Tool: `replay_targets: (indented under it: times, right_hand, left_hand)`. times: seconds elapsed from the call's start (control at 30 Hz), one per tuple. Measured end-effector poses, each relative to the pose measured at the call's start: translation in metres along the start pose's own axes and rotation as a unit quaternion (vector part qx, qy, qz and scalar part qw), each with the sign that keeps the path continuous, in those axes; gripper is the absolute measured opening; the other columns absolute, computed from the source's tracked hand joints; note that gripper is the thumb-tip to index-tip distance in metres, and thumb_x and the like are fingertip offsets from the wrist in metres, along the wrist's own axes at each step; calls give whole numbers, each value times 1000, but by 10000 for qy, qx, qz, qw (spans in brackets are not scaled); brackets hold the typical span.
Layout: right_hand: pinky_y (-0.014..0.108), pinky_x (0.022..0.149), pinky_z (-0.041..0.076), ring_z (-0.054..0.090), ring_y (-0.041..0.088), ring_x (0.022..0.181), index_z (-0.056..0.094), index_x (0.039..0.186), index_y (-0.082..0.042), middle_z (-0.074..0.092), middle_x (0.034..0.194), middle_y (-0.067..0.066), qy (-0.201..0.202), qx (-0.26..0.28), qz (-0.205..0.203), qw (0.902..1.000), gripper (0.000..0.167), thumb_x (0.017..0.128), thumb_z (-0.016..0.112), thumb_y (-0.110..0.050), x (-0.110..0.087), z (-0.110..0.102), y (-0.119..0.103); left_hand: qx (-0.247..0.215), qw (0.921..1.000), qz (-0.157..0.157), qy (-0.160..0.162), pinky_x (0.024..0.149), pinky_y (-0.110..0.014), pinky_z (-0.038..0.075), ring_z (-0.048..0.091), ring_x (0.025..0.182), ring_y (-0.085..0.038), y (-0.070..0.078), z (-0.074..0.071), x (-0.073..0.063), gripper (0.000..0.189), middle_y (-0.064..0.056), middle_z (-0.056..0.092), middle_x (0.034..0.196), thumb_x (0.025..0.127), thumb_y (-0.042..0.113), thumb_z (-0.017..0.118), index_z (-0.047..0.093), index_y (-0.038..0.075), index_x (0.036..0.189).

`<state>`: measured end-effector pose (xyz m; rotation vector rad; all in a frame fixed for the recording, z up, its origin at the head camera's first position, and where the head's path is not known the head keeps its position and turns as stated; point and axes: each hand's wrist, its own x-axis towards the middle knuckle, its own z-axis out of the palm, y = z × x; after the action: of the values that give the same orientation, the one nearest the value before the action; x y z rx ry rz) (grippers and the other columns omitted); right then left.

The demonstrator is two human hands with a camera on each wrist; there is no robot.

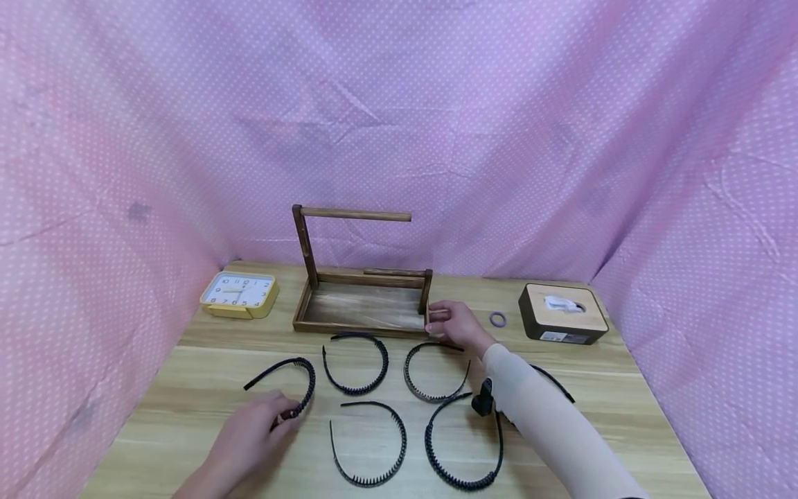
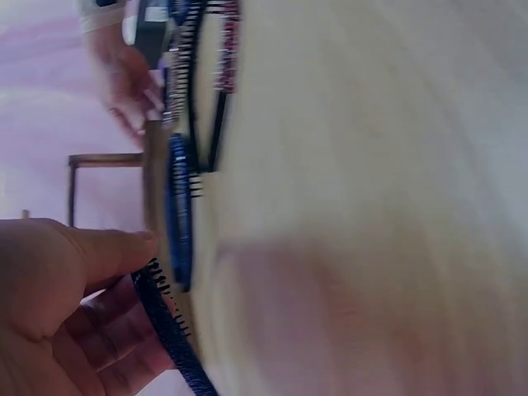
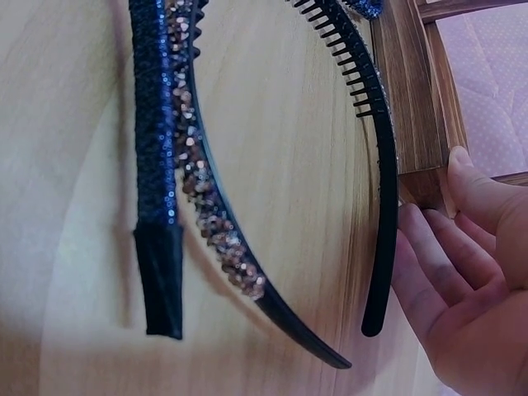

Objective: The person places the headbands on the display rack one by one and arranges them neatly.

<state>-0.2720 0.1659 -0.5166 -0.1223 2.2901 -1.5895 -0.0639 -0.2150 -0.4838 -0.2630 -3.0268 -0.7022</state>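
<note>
My left hand (image 1: pixel 252 433) pinches a dark headband (image 1: pixel 310 381) at the left of the table; in the left wrist view, thumb and fingers hold the toothed band (image 2: pixel 169 330). My right hand (image 1: pixel 460 326) grips the right end of a brown wooden rack (image 1: pixel 358 327), which has a shallow tray base. In the right wrist view, the thumb lies on top of the rack's wooden edge (image 3: pixel 421 157) and the fingers are below it. One tall post at the rack's left bears a long bar (image 1: pixel 355 214); a shorter post with a bar stands at its right.
Several headbands lie before the rack, among them one at the front middle (image 1: pixel 404 443) and one at the front right (image 1: pixel 430 443); another (image 1: pixel 553 380) is partly behind my right arm. A yellow clock (image 1: pixel 240 291) stands left, a purple ring (image 1: pixel 497 319) and a tissue box (image 1: pixel 564 315) right.
</note>
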Motion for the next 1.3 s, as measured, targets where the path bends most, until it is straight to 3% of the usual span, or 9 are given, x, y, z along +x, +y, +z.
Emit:
replay_targets:
  times: [0.17,0.37,0.5,0.63,0.77,0.93,1.0,1.2,1.3]
  right_hand:
    - [42,74,64,70,35,111,54,141,4,64,135,28,15,21,41,10000,52,92,74,-1,0,-1,-2]
    - [40,72,64,71,32,109,55,141,3,65,135,26,67,-87,95,9999,53,92,75,-2,0,0,1]
    - [40,73,63,71,33,112,54,142,2,64,136,25,51,-86,123,9999,54,92,75,-3,0,1,1]
    - [41,76,63,70,33,113,54,143,1,64,136,24,54,-36,144,9999,56,92,75,-4,-2,2,1]
    - [41,76,63,70,32,113,54,144,0,65,136,23,65,-24,139,9999,56,92,75,-4,-3,3,1]
    - [40,76,63,71,31,112,55,142,0,65,135,23,69,-13,119,9999,54,92,75,-3,-4,2,0]
    - [40,75,63,71,31,112,56,141,0,66,135,23,87,3,144,9999,53,92,75,-3,-5,2,-1]
    - [41,76,63,71,32,111,56,141,0,65,135,24,113,66,152,9998,53,92,75,-2,-7,3,-4]
    - [41,78,63,70,33,114,55,142,-1,64,136,23,104,38,140,9998,54,93,75,-3,-8,2,-5]
  left_hand:
    - [-379,9963,100,761,57,-21,42,48,67,1,2,-16,3,20,13,64,85,87,13,82,80,12,107]
    - [-859,9796,327,1790,60,-20,53,56,73,4,-1,-22,9,23,8,66,86,85,4,82,79,4,107]
    - [-1525,9669,222,2034,67,-15,59,64,81,3,0,-26,13,22,0,72,91,88,-1,77,77,3,109]
    - [-1856,9571,101,2224,68,-11,57,66,83,3,4,-30,19,19,-4,75,94,90,0,76,77,4,108]
    - [-2084,9530,-152,2193,69,-9,56,67,84,4,9,-33,28,16,-9,78,96,92,7,77,77,4,108]
    - [-2713,9435,-517,1832,73,-12,57,70,85,2,17,-35,47,20,-12,79,99,95,14,75,75,3,112]
    - [-3025,9357,-627,1702,74,-14,58,70,85,0,22,-34,58,23,-14,78,102,96,15,74,73,1,115]
    - [-3902,9027,-816,1623,76,-22,62,70,84,-1,35,-30,92,28,-24,74,109,94,6,74,69,-4,120]
    - [-4051,8970,-790,1582,78,-22,62,70,86,-2,41,-27,108,29,-23,73,111,93,4,74,68,-3,120]
